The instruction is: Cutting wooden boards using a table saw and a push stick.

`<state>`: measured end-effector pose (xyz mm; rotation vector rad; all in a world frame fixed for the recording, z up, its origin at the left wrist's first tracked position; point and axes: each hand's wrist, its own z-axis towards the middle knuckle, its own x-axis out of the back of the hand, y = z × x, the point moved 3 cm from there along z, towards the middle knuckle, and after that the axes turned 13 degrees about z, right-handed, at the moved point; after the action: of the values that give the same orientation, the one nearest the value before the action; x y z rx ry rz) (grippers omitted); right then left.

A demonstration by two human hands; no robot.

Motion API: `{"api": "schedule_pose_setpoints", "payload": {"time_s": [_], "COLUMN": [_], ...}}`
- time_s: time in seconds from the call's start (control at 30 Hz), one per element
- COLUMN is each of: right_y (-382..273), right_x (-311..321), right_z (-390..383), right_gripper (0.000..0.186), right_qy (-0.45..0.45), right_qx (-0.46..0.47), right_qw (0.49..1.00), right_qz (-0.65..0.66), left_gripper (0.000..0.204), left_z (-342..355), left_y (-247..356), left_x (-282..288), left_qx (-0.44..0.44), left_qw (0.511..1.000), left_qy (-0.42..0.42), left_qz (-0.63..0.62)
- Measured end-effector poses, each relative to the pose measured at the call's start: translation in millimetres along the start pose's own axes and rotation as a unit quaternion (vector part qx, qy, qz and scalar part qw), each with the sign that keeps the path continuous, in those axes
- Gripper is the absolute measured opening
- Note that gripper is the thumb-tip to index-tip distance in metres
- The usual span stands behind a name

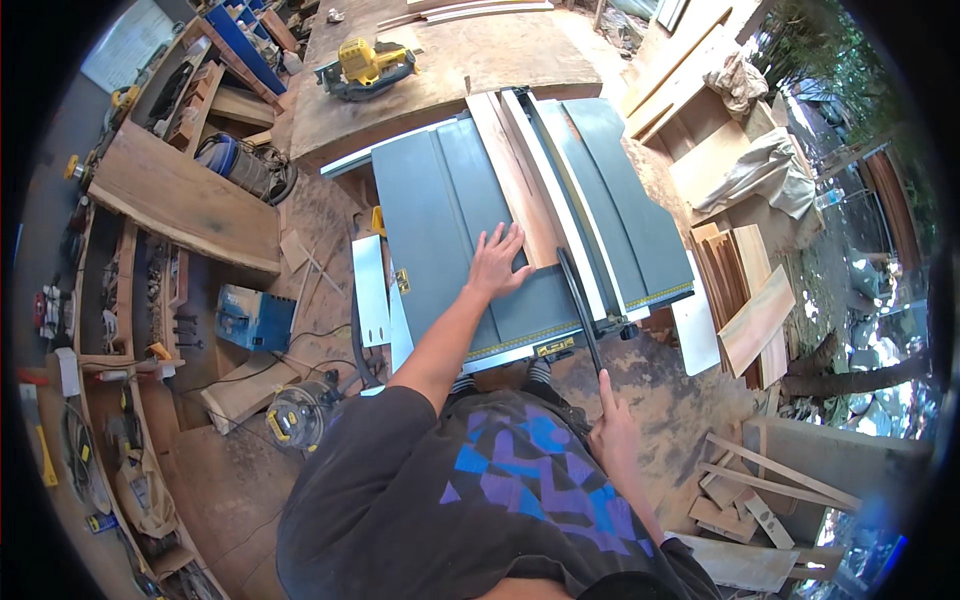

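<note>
At the lower centre, the right hand (pixel 613 435) grips a black push stick (pixel 582 312), index finger stretched along it. The left hand (pixel 497 262) is open, fingers spread against the near left corner of a board (pixel 525 190) lying on the table saw (pixel 430 200) at upper centre, beside the rip fence (pixel 556 205). Uneven pressure could skew the board and bind it; a slipping stick tip could pitch the hands forward. No blade is visible. At left, a wooden shelf unit (pixel 126 255) holds small tools; beyond, the blue box's (pixel 255 318) contents are hidden.
</note>
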<state>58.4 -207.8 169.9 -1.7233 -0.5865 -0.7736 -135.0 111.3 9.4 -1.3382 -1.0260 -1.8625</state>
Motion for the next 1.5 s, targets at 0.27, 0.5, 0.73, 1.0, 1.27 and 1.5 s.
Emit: {"api": "schedule_pose_setpoints", "payload": {"time_s": [0.27, 0.5, 0.73, 1.0, 1.27, 1.5], "right_y": [-22.6, -25.6, -19.4, -39.0, -46.0, -75.3], "right_x": [-5.6, -19.4, -36.5, -36.4, -45.1, -59.2], "right_z": [41.5, 69.4, 80.4, 106.4, 141.5, 267.5], "right_gripper": [0.095, 0.095, 0.094, 0.090, 0.092, 0.087], "right_qy": [-0.021, -0.012, 0.004, 0.000, 0.000, 0.000], "right_qx": [-0.020, -0.021, -0.022, -0.038, -0.017, -0.003], "right_qw": [0.997, 0.998, 0.999, 0.999, 1.000, 1.000], "right_qz": [-0.076, -0.066, -0.029, -0.034, -0.024, -0.011], "left_gripper": [0.085, 0.084, 0.083, 0.081, 0.076, 0.072], "left_z": [21.0, 48.8, 67.7, 84.3, 115.9, 123.9], "left_y": [-18.0, -33.7, -46.5, -52.8, -73.7, -77.1], "left_x": [-0.1, 1.7, -0.9, -0.9, 4.1, 20.0], "left_qx": [0.021, 0.040, 0.048, 0.054, 0.060, 0.033], "left_qw": [0.999, 0.998, 0.997, 0.994, 0.991, 0.987], "left_qy": [-0.029, -0.043, -0.052, -0.074, -0.100, -0.110], "left_qz": [0.033, 0.027, 0.040, 0.056, 0.070, 0.109]}}
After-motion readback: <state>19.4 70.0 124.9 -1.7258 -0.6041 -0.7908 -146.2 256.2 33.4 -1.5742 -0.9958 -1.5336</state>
